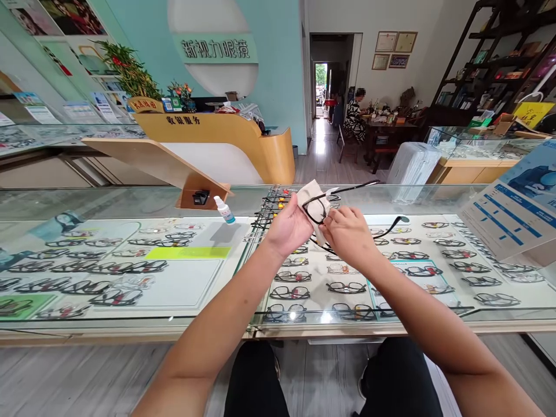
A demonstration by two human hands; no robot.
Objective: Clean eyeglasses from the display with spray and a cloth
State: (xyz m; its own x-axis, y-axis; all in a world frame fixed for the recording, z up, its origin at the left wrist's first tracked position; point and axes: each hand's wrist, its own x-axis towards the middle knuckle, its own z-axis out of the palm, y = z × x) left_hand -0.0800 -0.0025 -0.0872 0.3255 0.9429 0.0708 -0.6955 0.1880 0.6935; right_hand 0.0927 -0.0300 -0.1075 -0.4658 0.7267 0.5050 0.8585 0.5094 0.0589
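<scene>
Above the glass counter, both hands work on black-framed eyeglasses [313, 210] whose temples stick out to the right. A pale beige cleaning cloth [309, 194] lies against one lens. My left hand [290, 227] is closed on the cloth, with its thumb up along the cloth's left edge. At the other side my right hand [350, 233] is closed with bent fingers on the eyeglasses near the middle of the frame; its fingertips are partly hidden. A small white spray bottle [225, 209] with a blue-green base stands on the counter, left of my hands.
The glass display counter [226, 318] holds rows of eyeglasses under its top. A tilted wooden-backed mirror or stand [160, 165] is at left, a blue-and-white sign [512, 202] at right. A seated person [354, 119] is at a far table.
</scene>
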